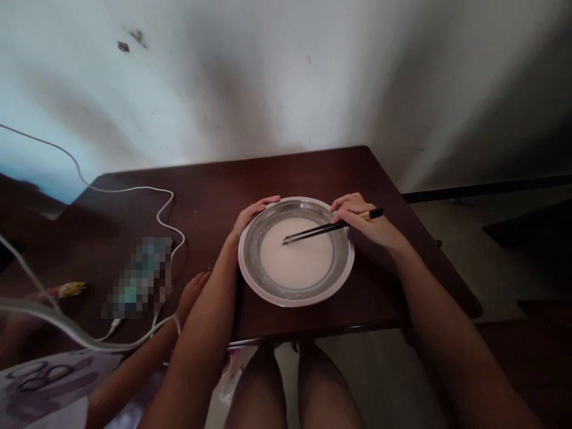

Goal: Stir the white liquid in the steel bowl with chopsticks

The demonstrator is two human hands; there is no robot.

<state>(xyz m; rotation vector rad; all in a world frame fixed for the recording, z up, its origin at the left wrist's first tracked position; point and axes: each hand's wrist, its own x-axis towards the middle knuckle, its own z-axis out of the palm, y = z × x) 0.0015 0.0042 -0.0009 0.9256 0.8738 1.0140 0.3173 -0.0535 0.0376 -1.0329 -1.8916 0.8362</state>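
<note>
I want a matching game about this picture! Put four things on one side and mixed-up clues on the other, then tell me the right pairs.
Things:
1. chopsticks
2. left hand
3. liquid
4. table

Clues:
A. pale, inside the bowl
B. dark reddish brown, under the bowl
C. at the left side of the bowl
D. held in the right hand

Right pairs: 1-D, 2-C, 3-A, 4-B

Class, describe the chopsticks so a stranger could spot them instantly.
On the dark table sits a round metal bowl of whitish liquid. Over it, the right hand holds the chopsticks, whose straight black shafts stand out against the pale liquid.
</note>
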